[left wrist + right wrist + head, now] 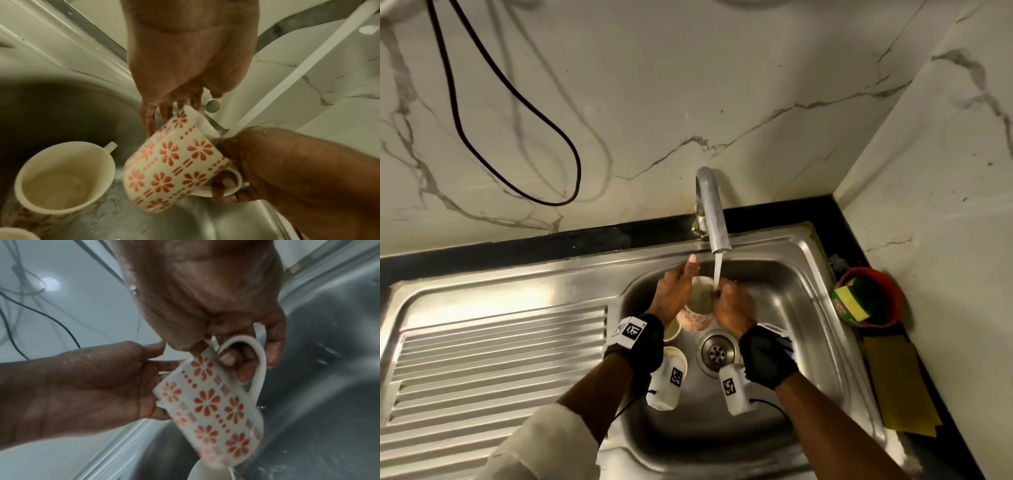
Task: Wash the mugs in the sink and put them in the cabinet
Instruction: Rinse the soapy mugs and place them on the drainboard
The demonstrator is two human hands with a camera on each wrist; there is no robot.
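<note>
Both hands hold the flowered mug (174,164): right hand (732,305) grips its handle; left hand's (671,294) fingers hidden.

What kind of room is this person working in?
Most likely a home kitchen: a stainless steel sink with a ribbed draining board, a running tap, a flowered mug being rinsed, and a scrubbing sponge in a red tub on the counter.

Black wrist straps (643,337), white tagged camera pods (736,389), white sleeve (541,445)

Second mug (63,177) crowds basin; drainboard (500,359) open
</note>
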